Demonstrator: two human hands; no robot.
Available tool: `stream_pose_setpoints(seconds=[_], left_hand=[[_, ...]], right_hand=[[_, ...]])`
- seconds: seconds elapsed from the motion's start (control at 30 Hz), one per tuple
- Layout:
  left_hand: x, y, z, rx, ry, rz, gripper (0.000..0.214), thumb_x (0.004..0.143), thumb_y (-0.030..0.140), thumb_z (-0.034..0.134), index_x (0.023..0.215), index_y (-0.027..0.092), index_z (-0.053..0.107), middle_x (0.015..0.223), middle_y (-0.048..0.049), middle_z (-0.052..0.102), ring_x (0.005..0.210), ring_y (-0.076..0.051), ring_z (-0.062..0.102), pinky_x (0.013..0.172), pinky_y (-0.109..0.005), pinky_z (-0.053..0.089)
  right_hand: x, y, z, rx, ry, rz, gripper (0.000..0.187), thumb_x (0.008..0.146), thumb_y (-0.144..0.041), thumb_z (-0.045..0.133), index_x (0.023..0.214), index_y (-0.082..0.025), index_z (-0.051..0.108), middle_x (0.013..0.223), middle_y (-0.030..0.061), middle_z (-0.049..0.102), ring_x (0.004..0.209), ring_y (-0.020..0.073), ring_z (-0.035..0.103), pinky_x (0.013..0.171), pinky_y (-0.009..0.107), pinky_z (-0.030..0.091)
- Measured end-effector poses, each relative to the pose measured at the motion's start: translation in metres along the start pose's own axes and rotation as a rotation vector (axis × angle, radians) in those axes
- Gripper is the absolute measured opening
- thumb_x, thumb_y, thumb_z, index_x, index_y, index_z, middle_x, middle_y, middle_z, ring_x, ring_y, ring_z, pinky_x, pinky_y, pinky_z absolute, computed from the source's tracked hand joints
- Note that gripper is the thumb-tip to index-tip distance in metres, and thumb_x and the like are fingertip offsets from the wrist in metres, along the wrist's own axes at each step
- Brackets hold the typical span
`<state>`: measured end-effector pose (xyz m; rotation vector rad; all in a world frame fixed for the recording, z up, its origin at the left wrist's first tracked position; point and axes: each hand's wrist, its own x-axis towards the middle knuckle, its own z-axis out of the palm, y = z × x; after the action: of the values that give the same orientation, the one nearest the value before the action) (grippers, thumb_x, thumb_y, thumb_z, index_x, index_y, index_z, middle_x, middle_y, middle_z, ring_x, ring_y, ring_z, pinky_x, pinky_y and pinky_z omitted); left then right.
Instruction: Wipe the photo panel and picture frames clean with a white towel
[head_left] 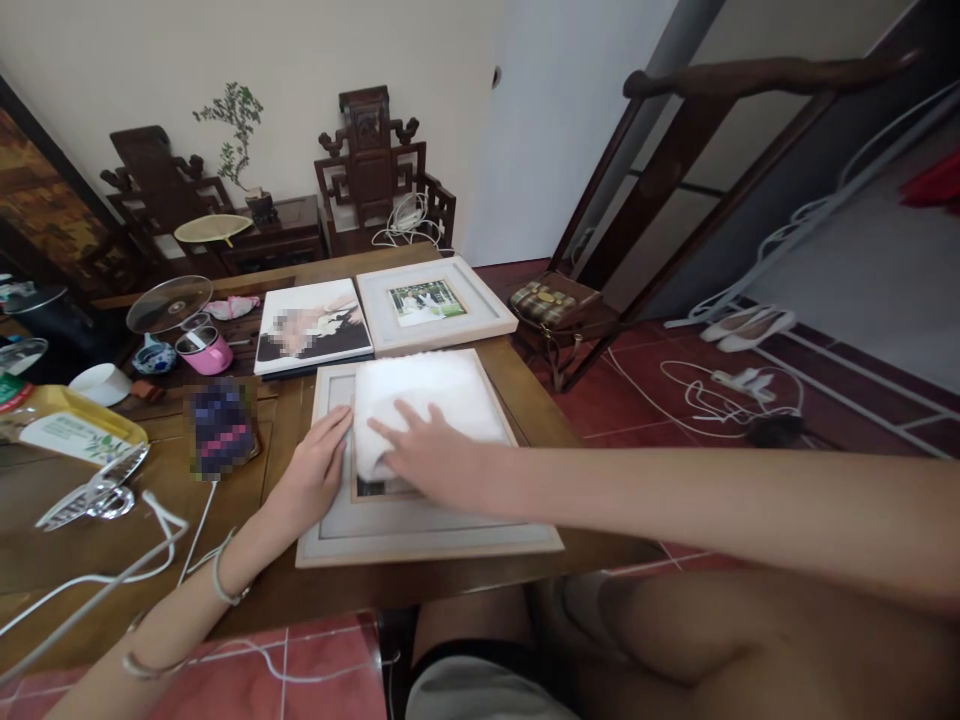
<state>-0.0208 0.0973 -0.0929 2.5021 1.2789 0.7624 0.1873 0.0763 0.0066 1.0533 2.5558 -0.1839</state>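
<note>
A light wooden picture frame (442,540) lies flat near the table's front edge. On its upper part rests a thick white cloth (457,385), covering most of the picture inside. My right hand (420,445) lies palm down on the cloth, fingers spread, pressing it to the frame. Along the frame's left border my left hand (319,465) rests with its fingers stretched out and close together, touching the edge. A dark strip of the picture shows below the cloth.
Behind stand a framed couple photo (427,300) and a white-edged photo panel (315,320), both lying on the table. To the left are a pink mug (206,350), an oil-like yellow bottle (82,425), a silver hair claw (97,495) and white cables. A wooden chair (660,180) stands right.
</note>
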Motion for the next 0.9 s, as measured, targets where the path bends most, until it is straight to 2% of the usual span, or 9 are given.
stream_pose_setpoints(seconds=[0.1,0.17,0.23,0.3,0.4,0.53,0.63,0.73,0.9], left_hand=[[-0.001,0.0,-0.002,0.004,-0.026,-0.026,0.043,0.097,0.021,0.035,0.136,0.012,0.051,0.143,-0.0171,0.049,0.135,-0.026,0.045,0.114,-0.048,0.035],[-0.002,0.001,-0.004,-0.002,-0.032,-0.034,0.043,0.097,0.022,0.035,0.137,0.012,0.05,0.144,-0.0166,0.048,0.135,-0.026,0.044,0.114,-0.048,0.035],[-0.002,0.002,-0.004,-0.01,-0.028,-0.041,0.043,0.097,0.023,0.036,0.137,0.012,0.049,0.144,-0.0162,0.048,0.135,-0.026,0.044,0.114,-0.047,0.035],[-0.001,0.002,-0.004,-0.009,-0.032,-0.046,0.043,0.098,0.023,0.036,0.137,0.013,0.05,0.144,-0.016,0.047,0.136,-0.026,0.043,0.115,-0.047,0.034],[-0.002,0.001,-0.003,-0.008,-0.033,-0.041,0.043,0.098,0.021,0.035,0.137,0.013,0.05,0.144,-0.0159,0.047,0.135,-0.026,0.043,0.115,-0.048,0.034],[-0.004,-0.004,-0.001,-0.024,0.014,-0.002,0.042,0.098,0.023,0.036,0.136,0.013,0.051,0.141,-0.0164,0.05,0.134,-0.026,0.045,0.114,-0.048,0.036],[-0.005,-0.006,0.0,-0.028,0.026,0.001,0.041,0.098,0.023,0.036,0.135,0.014,0.052,0.141,-0.0161,0.051,0.134,-0.026,0.046,0.113,-0.05,0.037],[-0.004,-0.003,-0.001,-0.034,0.018,-0.031,0.042,0.099,0.026,0.035,0.136,0.013,0.05,0.141,-0.0166,0.05,0.134,-0.026,0.045,0.114,-0.049,0.035],[-0.002,0.01,-0.008,-0.108,0.045,-0.131,0.05,0.101,0.037,0.03,0.144,0.012,0.04,0.148,-0.0149,0.043,0.138,-0.024,0.04,0.116,-0.045,0.031]], right_hand=[[-0.026,-0.028,-0.018,0.145,-0.145,-0.136,0.064,0.068,-0.007,0.074,0.129,-0.022,0.06,0.156,0.0141,0.031,0.137,0.0486,0.031,0.094,0.062,0.046],[-0.04,-0.039,-0.028,0.185,-0.228,-0.213,0.047,0.074,-0.009,0.069,0.12,-0.019,0.066,0.152,0.0135,0.039,0.132,0.0431,0.042,0.09,0.052,0.051],[-0.048,-0.042,-0.031,0.211,-0.257,-0.263,0.036,0.08,-0.01,0.063,0.115,-0.017,0.068,0.148,0.0126,0.045,0.126,0.0375,0.05,0.087,0.044,0.053],[-0.048,-0.039,-0.027,0.223,-0.214,-0.282,0.037,0.081,-0.009,0.059,0.117,-0.017,0.067,0.148,0.0113,0.046,0.125,0.0348,0.052,0.09,0.042,0.052],[-0.035,-0.024,-0.012,0.161,-0.113,-0.196,0.05,0.08,-0.006,0.056,0.128,-0.018,0.06,0.156,0.0088,0.033,0.134,0.0374,0.041,0.094,0.047,0.05],[-0.003,0.005,0.005,-0.033,0.021,0.054,0.063,0.081,-0.003,0.054,0.141,-0.02,0.047,0.161,0.0098,0.018,0.142,0.0447,0.02,0.101,0.063,0.04],[0.022,0.024,0.006,-0.097,0.08,0.16,0.071,0.076,-0.003,0.061,0.143,-0.02,0.044,0.161,0.012,0.013,0.143,0.048,0.015,0.101,0.067,0.037],[0.039,0.028,0.005,-0.13,0.082,0.166,0.074,0.074,-0.005,0.066,0.143,-0.019,0.044,0.161,0.0139,0.011,0.142,0.0503,0.011,0.099,0.07,0.035],[0.036,0.008,0.005,-0.161,0.131,0.014,0.052,0.081,-0.006,0.059,0.131,-0.019,0.058,0.16,0.0136,0.018,0.142,0.048,0.016,0.102,0.068,0.034]])
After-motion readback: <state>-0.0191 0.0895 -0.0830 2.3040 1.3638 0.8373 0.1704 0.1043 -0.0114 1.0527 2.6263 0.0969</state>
